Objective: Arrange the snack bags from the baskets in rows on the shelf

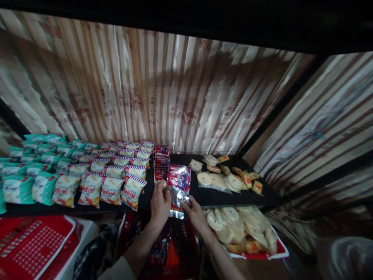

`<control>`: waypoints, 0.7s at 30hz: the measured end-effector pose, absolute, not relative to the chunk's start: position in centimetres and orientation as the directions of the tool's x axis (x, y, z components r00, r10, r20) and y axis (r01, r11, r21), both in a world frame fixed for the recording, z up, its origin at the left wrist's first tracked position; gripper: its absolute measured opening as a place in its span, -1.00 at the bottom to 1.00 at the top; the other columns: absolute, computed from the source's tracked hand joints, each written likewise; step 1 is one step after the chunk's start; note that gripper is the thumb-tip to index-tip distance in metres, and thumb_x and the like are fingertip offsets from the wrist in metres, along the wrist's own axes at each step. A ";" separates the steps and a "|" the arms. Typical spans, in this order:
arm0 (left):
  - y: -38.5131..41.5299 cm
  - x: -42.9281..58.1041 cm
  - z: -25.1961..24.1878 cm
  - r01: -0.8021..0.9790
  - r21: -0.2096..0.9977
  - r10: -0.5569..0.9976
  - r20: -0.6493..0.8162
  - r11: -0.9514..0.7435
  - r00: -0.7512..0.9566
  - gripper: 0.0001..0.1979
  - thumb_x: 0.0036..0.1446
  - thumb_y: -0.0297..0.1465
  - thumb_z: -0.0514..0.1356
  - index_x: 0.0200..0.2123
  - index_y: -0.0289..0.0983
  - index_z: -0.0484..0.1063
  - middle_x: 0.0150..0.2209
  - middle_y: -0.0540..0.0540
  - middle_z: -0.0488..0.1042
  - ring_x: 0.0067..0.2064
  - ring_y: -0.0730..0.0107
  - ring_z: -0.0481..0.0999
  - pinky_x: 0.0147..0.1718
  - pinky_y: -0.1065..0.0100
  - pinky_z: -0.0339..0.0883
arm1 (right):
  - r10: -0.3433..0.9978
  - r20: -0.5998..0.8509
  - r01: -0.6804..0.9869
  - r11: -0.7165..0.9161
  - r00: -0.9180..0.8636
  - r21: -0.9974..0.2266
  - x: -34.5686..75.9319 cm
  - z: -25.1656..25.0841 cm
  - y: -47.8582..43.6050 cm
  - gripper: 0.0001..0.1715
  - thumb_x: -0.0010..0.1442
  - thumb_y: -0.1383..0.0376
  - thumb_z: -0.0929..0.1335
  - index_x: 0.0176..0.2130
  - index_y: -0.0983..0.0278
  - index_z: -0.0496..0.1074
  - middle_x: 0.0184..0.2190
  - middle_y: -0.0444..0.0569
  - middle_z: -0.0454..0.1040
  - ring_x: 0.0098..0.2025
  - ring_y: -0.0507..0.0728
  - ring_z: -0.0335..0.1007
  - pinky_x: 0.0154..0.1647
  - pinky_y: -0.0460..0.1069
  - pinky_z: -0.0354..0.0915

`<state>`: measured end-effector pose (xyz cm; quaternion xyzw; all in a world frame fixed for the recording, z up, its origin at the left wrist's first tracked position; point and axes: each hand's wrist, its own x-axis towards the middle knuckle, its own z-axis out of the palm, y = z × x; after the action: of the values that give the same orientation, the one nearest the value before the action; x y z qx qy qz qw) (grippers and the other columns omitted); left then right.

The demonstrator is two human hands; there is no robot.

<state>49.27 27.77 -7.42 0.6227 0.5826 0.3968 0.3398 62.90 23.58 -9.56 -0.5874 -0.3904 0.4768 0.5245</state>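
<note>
A shiny red and silver snack pouch [178,186] is held upright at the front edge of the black shelf [201,198]. My right hand [194,214] grips its lower right side, thumb on the silver part. Along the left edge, my left hand [160,204] has its fingers closed, the thumb against the pouch; the far fingers are partly hidden. Right behind the left hand, a short row of similar red packs [161,160] stands on the shelf.
Cream-coloured snack bags [112,189] and green bags [19,189] stand in rows at left. Plastic-wrapped round pale items [215,181] and small yellow packs [246,179] lie at right. Below are a red crate [37,243] and a basket of wrapped pale items [241,227]. Striped sheeting [163,97] hangs behind.
</note>
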 end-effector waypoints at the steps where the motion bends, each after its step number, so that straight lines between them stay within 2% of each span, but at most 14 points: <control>1: 28.2 49.6 -7.2 0.507 0.854 0.991 0.137 -0.118 0.001 -0.54 0.14 -0.43 0.01 0.13 -0.25 0.23 0.15 -0.17 0.31 0.15 0.25 0.30 0.15 0.25 0.13 | 0.956 -0.141 -0.038 -0.136 0.257 -0.990 63.1 -9.4 25.1 -0.50 -0.09 -0.04 0.42 -0.28 0.26 0.41 -0.37 -0.03 0.55 -0.32 0.19 0.45 -0.30 -0.01 0.33; 3: 29.2 50.3 -7.2 0.596 0.790 0.985 0.170 -0.141 0.007 -0.51 0.11 -0.45 0.04 0.14 -0.24 0.25 0.20 -0.17 0.24 0.24 0.14 0.17 0.22 0.17 0.01 | 0.945 -0.140 -0.035 -0.135 0.294 -0.990 63.5 -9.3 28.4 -0.53 -0.11 0.00 0.42 -0.29 0.28 0.40 -0.39 -0.01 0.55 -0.36 0.18 0.45 -0.34 -0.01 0.32; 5: 30.4 51.0 -7.6 0.630 0.762 0.984 0.175 -0.150 0.024 -0.51 0.09 -0.45 0.05 0.13 -0.21 0.28 0.24 -0.15 0.18 0.26 0.08 0.11 0.23 0.13 0.00 | 0.928 -0.151 -0.003 -0.160 0.339 -0.987 63.7 -9.4 31.6 -0.56 -0.10 0.03 0.40 -0.30 0.29 0.41 -0.40 0.01 0.56 -0.38 0.17 0.45 -0.37 -0.01 0.33; 8: 32.6 52.0 -8.5 0.631 0.750 0.977 0.201 -0.197 0.066 -0.51 0.08 -0.49 0.04 0.12 -0.25 0.30 0.28 -0.13 0.11 0.30 0.09 0.02 0.25 0.15 -0.04 | 0.908 -0.152 0.089 -0.201 0.390 -0.976 63.9 -9.9 36.4 -0.61 -0.08 0.08 0.37 -0.31 0.30 0.42 -0.41 0.01 0.55 -0.38 0.16 0.47 -0.40 -0.03 0.33; 14: 37.5 53.3 -9.8 0.690 0.697 0.977 0.198 -0.195 0.076 -0.47 0.06 -0.55 0.00 0.16 -0.38 0.23 0.24 -0.21 0.19 0.32 0.12 -0.02 0.28 0.13 -0.10 | 0.920 -0.107 0.193 -0.192 0.377 -0.962 63.7 -11.3 43.7 -0.61 -0.02 0.13 0.35 -0.22 0.30 0.44 -0.37 0.00 0.56 -0.35 0.15 0.49 -0.39 -0.05 0.34; 17: 39.3 53.2 -10.3 0.682 0.710 0.982 0.176 -0.178 0.073 -0.46 0.06 -0.56 -0.02 0.16 -0.48 0.21 0.22 -0.27 0.21 0.32 0.12 -0.02 0.28 0.16 -0.10 | 0.932 -0.086 0.260 -0.186 0.352 -0.948 63.5 -12.1 45.8 -0.66 0.02 0.17 0.34 -0.22 0.31 0.45 -0.37 -0.01 0.56 -0.34 0.15 0.49 -0.36 -0.04 0.35; 21: 40.9 52.4 -10.7 0.686 0.712 0.986 0.156 -0.152 0.056 -0.47 0.04 -0.56 -0.01 0.14 -0.47 0.25 0.20 -0.26 0.25 0.33 0.13 -0.07 0.28 0.18 -0.09 | 0.921 -0.069 0.372 -0.223 0.384 -0.901 63.1 -12.8 47.3 -0.66 0.05 0.24 0.34 -0.16 0.34 0.44 -0.34 0.03 0.56 -0.28 0.16 0.50 -0.28 -0.03 0.34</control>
<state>52.45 40.91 -10.72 0.6879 0.6077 0.3202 0.2343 63.08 47.32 -12.79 -0.7133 -0.4530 0.3204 0.4282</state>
